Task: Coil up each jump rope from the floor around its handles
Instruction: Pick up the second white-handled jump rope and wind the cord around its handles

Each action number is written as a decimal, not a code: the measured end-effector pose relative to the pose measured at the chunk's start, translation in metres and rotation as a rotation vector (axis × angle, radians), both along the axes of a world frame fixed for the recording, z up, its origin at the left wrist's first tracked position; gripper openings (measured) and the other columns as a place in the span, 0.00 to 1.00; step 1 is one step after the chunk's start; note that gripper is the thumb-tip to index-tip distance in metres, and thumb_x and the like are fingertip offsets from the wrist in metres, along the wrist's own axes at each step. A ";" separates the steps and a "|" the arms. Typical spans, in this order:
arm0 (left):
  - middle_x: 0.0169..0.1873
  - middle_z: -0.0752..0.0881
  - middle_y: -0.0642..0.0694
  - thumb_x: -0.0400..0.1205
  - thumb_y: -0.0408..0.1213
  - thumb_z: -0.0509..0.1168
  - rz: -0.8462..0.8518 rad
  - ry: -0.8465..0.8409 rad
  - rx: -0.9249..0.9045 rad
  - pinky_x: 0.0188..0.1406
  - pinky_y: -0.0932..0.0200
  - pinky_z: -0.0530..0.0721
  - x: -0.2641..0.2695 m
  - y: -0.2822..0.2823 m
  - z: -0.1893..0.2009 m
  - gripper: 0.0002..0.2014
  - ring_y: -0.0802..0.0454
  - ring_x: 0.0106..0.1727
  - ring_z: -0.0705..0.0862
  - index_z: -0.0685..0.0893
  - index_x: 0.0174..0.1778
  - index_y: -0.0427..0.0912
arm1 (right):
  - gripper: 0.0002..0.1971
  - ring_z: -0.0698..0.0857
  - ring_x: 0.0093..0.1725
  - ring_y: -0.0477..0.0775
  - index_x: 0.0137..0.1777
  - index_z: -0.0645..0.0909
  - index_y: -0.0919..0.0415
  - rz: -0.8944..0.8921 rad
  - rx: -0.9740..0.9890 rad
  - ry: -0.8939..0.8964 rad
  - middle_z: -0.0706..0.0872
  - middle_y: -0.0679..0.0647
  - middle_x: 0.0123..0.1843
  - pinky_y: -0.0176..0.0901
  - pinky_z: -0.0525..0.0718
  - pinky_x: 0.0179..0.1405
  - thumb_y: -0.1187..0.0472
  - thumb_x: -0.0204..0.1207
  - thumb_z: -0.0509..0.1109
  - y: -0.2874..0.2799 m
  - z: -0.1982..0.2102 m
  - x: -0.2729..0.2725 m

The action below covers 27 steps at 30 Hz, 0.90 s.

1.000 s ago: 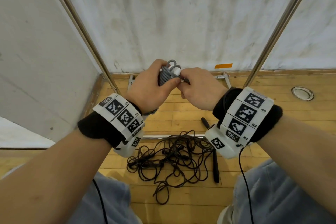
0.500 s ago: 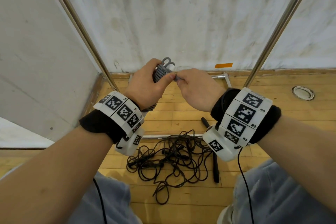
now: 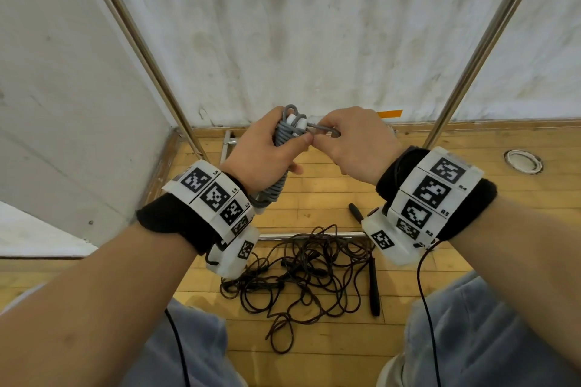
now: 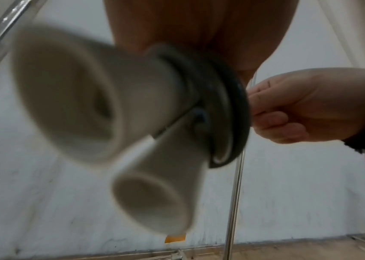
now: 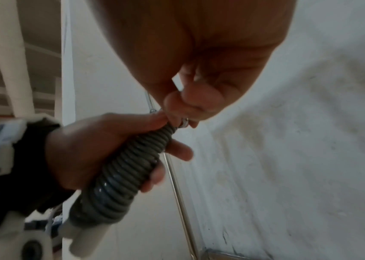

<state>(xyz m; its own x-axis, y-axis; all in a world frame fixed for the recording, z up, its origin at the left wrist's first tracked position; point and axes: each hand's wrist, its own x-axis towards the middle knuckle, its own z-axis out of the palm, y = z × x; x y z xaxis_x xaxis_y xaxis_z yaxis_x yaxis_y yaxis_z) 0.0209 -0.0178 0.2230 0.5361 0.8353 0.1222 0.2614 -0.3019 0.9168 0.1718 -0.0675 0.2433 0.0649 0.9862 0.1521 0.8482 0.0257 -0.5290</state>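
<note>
The grey plastic jump rope wound round its two white handles (image 3: 284, 148) sits in the left hand (image 3: 261, 151), fingers clenched about the coil. Since a second ago the right hand (image 3: 355, 143) has drawn a loop end sideways, pinching it: likely the final tuck. Below both, a tangled black rope (image 3: 301, 273) waits on the wooden floor (image 3: 330, 195).
</note>
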 end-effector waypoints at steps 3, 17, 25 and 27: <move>0.34 0.81 0.47 0.83 0.38 0.65 0.067 -0.003 0.058 0.27 0.54 0.86 0.002 0.001 0.000 0.06 0.55 0.29 0.83 0.74 0.49 0.47 | 0.11 0.75 0.38 0.49 0.57 0.81 0.59 0.012 0.059 -0.015 0.77 0.47 0.37 0.39 0.64 0.36 0.56 0.80 0.63 0.000 -0.006 -0.005; 0.29 0.81 0.45 0.84 0.49 0.55 0.202 -0.044 -0.062 0.28 0.51 0.80 0.011 -0.001 0.002 0.14 0.50 0.24 0.81 0.76 0.42 0.43 | 0.10 0.80 0.33 0.42 0.55 0.80 0.57 -0.049 0.212 0.207 0.81 0.43 0.34 0.21 0.73 0.32 0.55 0.76 0.70 -0.002 -0.009 -0.009; 0.30 0.82 0.41 0.84 0.45 0.58 0.181 -0.068 -0.039 0.25 0.56 0.81 0.010 -0.007 0.005 0.12 0.48 0.25 0.82 0.78 0.43 0.40 | 0.12 0.87 0.41 0.46 0.55 0.75 0.54 -0.001 0.222 0.584 0.83 0.44 0.39 0.37 0.84 0.45 0.66 0.75 0.67 -0.004 -0.004 -0.013; 0.30 0.82 0.40 0.82 0.46 0.59 0.168 -0.097 -0.045 0.25 0.55 0.81 0.012 -0.010 0.006 0.15 0.46 0.25 0.81 0.79 0.45 0.36 | 0.09 0.88 0.39 0.47 0.53 0.77 0.55 -0.013 0.240 0.638 0.85 0.46 0.38 0.40 0.86 0.45 0.67 0.76 0.67 -0.005 -0.001 -0.012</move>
